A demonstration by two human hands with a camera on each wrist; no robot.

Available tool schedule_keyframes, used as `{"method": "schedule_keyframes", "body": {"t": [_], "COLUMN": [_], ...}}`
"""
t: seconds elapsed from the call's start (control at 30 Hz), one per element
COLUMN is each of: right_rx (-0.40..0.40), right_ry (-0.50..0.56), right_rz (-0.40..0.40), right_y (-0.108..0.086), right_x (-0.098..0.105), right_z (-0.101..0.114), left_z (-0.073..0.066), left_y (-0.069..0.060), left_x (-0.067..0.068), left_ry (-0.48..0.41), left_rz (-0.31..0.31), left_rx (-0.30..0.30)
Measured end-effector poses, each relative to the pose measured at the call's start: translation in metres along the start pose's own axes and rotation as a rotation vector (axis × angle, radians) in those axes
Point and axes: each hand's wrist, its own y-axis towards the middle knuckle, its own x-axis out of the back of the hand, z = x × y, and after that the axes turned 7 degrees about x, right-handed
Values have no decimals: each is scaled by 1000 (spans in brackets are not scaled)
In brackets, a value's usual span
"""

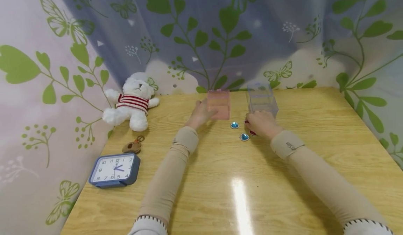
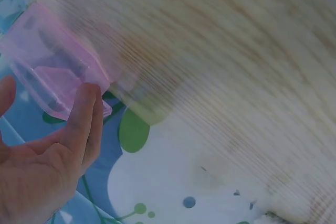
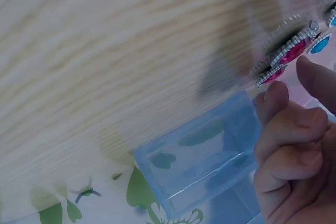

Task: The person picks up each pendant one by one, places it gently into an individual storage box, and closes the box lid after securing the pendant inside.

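Observation:
My left hand (image 1: 200, 114) is at the left side of an open pink transparent box (image 1: 218, 112); its fingers, mostly straight in the left wrist view, touch the box (image 2: 63, 72). In front of an open pale-blue transparent box (image 1: 263, 106), my right hand (image 1: 263, 123) reaches down to two red gems (image 1: 253, 132) with beaded rims. The right wrist view shows its thumb and forefinger parted beside a red gem (image 3: 294, 51), the other fingers bent. Two blue gems (image 1: 234, 125) (image 1: 244, 137) lie between the hands.
At the left of the wooden table (image 1: 214, 179) are a white teddy bear (image 1: 133, 103) in a striped top, a small brown keyring figure (image 1: 133, 146) and a blue-framed clock (image 1: 114, 170). Patterned curtain (image 1: 195, 28) hangs behind the table.

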Motion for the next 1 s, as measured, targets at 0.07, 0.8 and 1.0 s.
{"method": "schedule_keyframes", "body": {"t": [0.07, 0.8, 1.0], "right_rx": [2, 16, 70], "right_ry": [-1, -5, 17], "right_rz": [-2, -18, -160], "right_y": [0, 2, -2], "right_x": [0, -2, 6], "right_z": [0, -2, -2], "left_z": [0, -6, -7], "left_y": [0, -1, -3], "left_x": [0, -1, -1], "left_ry": [10, 37, 41], "left_rz": [-4, -5, -7], "left_rx": [-12, 26, 32]}}
